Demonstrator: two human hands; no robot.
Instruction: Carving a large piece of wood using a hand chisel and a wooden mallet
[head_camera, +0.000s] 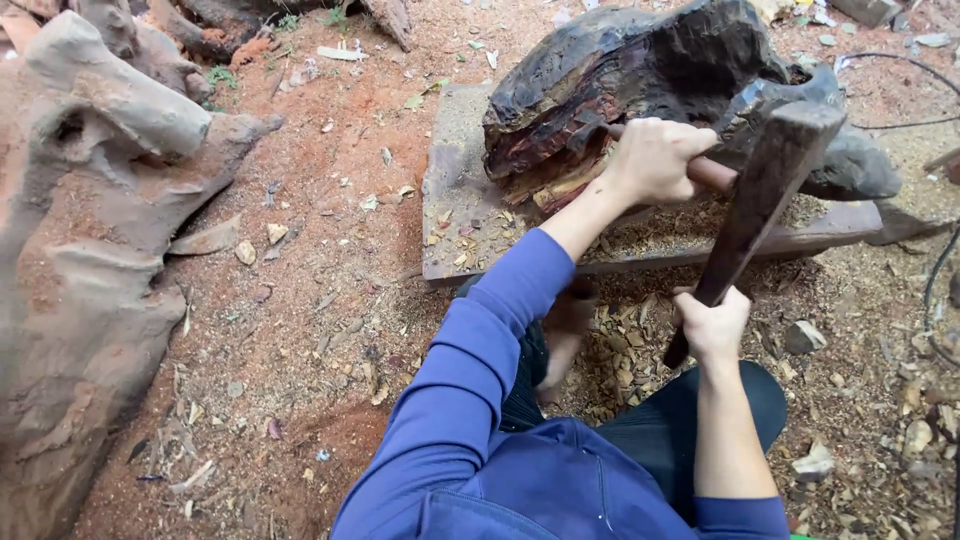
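Reddish, chip-strewn dirt ground (330, 300) across the frame, littered with wood shavings and pale splinters. Upper right of centre: a dark, rough-hewn block of wood (640, 70), glossy black on top with raw reddish-brown grain exposed at its lower left, resting on a flat wooden board (455, 210) dusted with chips. Left hand (655, 158), at the end of a blue sleeve (480, 350), clenched around a chisel handle (712, 174) (reddish-brown, round), the tool's working end pressed against the exposed grain of the block and mostly hidden by the fist. Right hand (712, 325), lower right of centre, gripping the lower end of a long dark wooden mallet (760, 190), raised at a slant with its heavy squared head just above and to the right of the chisel handle, in front of the block. Dark trousers (680, 420) and a bare foot (565, 335) below the board, among heaped chips. Far left: a large, pale grey-brown weathered root mass (90, 250), well apart from the work. Thin black cable (900, 60) along the upper right edge.
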